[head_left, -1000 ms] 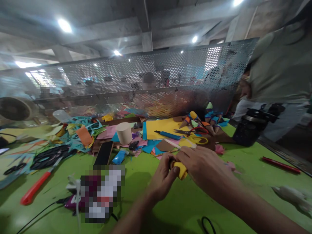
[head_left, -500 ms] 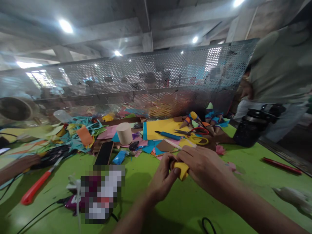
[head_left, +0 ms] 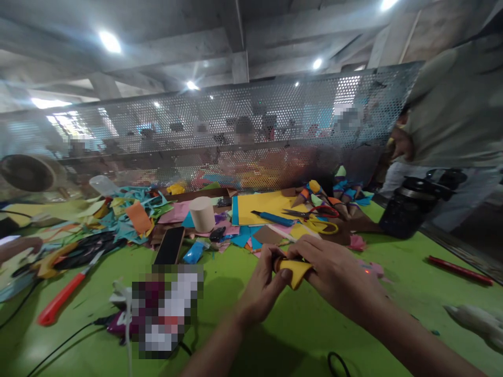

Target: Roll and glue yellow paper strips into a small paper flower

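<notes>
Low above the green table, my left hand pinches a small brown and yellow rolled paper piece between thumb and fingers. My right hand grips the yellow flap of that piece from the other side. Its fingertips are partly hidden behind the paper. Just beyond my hands lie a blue utility knife, red-handled scissors and yellow-handled scissors on paper sheets. A yellow sheet rests under the knife's tip.
Paper scraps heap at the back left, near a cream paper roll and a phone. A red-handled knife lies left. Another person's hand is at the left edge. A black bottle and red pen are right.
My right fingers have shifted slightly right, and the yellow flap is stretched wider. At the far left, the other person's hand has drawn back from a yellow-handled tool on the table.
</notes>
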`<state>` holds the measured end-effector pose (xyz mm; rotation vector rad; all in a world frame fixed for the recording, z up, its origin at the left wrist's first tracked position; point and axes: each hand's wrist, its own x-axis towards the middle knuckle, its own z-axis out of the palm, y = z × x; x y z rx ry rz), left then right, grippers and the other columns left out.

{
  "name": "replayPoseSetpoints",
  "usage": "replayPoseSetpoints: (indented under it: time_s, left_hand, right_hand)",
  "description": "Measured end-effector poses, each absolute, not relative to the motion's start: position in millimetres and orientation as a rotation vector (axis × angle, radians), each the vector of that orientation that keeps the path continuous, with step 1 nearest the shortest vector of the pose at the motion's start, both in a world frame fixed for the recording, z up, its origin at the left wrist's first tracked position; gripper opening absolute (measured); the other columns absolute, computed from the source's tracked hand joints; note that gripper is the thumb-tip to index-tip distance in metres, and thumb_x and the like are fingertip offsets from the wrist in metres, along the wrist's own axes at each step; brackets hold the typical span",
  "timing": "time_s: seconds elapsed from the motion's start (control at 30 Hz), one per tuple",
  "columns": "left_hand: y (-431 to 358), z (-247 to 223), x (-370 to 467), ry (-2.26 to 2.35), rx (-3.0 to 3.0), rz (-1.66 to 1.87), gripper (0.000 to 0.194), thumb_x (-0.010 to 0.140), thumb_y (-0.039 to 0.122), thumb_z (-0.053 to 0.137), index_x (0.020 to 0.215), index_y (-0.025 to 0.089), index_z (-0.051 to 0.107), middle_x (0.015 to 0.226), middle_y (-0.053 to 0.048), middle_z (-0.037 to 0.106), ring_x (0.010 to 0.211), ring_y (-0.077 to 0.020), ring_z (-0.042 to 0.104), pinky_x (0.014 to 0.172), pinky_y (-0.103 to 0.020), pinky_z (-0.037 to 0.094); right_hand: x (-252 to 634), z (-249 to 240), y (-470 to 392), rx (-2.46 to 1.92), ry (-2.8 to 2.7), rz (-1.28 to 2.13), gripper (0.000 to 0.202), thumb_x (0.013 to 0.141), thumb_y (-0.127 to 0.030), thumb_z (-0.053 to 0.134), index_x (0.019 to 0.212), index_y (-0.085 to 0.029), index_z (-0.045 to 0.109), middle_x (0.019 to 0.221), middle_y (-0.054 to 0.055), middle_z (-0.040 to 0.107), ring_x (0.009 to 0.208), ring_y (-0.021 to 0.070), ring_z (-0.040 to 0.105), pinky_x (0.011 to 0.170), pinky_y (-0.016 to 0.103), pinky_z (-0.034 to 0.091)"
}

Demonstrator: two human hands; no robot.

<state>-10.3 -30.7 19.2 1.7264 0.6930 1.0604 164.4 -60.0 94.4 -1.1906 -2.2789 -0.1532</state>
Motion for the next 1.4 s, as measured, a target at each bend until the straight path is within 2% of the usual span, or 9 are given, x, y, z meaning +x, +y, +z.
replayPoseSetpoints:
  time_s: [0.17, 0.47, 0.83, 1.07, 1.4]
  left_hand:
    - [-32.1, 19.2, -9.7, 0.742, 1.789, 1.053, 0.04, 0.095, 0.058, 0.043, 0.111, 0.021, 0.044, 0.098, -0.002, 0.046, 0.089, -0.0182, 0.045, 0.083, -0.032, 0.041]
    - [-33.9, 24.3, -9.3, 0.76, 1.869, 1.078, 0.039, 0.096, 0.057, 0.041, 0.109, 0.02, 0.046, 0.1, -0.004, 0.048, 0.09, -0.0193, 0.047, 0.084, -0.034, 0.041]
    - [-32.9, 24.7, -11.6, 0.766, 1.902, 1.026, 0.038, 0.097, 0.055, 0.039, 0.108, 0.019, 0.045, 0.104, -0.005, 0.049, 0.094, -0.0206, 0.047, 0.086, -0.035, 0.041]
    - [-34.9, 25.5, -11.2, 0.746, 1.919, 1.002, 0.038, 0.097, 0.055, 0.038, 0.109, 0.02, 0.046, 0.107, -0.006, 0.05, 0.097, -0.0212, 0.048, 0.088, -0.036, 0.041]
    - [-35.8, 25.2, -10.1, 0.701, 1.904, 0.983, 0.041, 0.097, 0.057, 0.038, 0.111, 0.019, 0.046, 0.106, -0.006, 0.05, 0.094, -0.0203, 0.047, 0.085, -0.035, 0.041]
  right_hand:
    - [160.8, 106.6, -60.8, -1.177, -2.406, -0.319, 0.022, 0.079, -0.002, 0.06, 0.091, -0.02, 0.064, 0.08, 0.002, 0.067, 0.067, 0.0189, 0.059, 0.06, 0.03, 0.031]
    - [152.6, 115.6, -60.8, -1.215, -2.452, -0.565, 0.018, 0.076, 0.0, 0.06, 0.079, -0.019, 0.061, 0.069, 0.002, 0.065, 0.056, 0.0158, 0.053, 0.054, 0.029, 0.026]
    - [156.0, 112.1, -59.0, -1.121, -2.431, -0.416, 0.018, 0.078, -0.001, 0.055, 0.079, -0.019, 0.059, 0.071, 0.002, 0.066, 0.061, 0.0166, 0.054, 0.059, 0.029, 0.031]
    - [159.5, 108.3, -59.5, -1.063, -2.367, -0.236, 0.019, 0.076, -0.002, 0.053, 0.077, -0.02, 0.057, 0.065, -0.002, 0.061, 0.059, 0.0145, 0.052, 0.056, 0.027, 0.027]
    - [160.1, 105.1, -59.2, -1.164, -2.346, -0.223, 0.017, 0.078, -0.004, 0.051, 0.076, -0.021, 0.051, 0.064, -0.002, 0.06, 0.056, 0.0135, 0.05, 0.055, 0.026, 0.024]
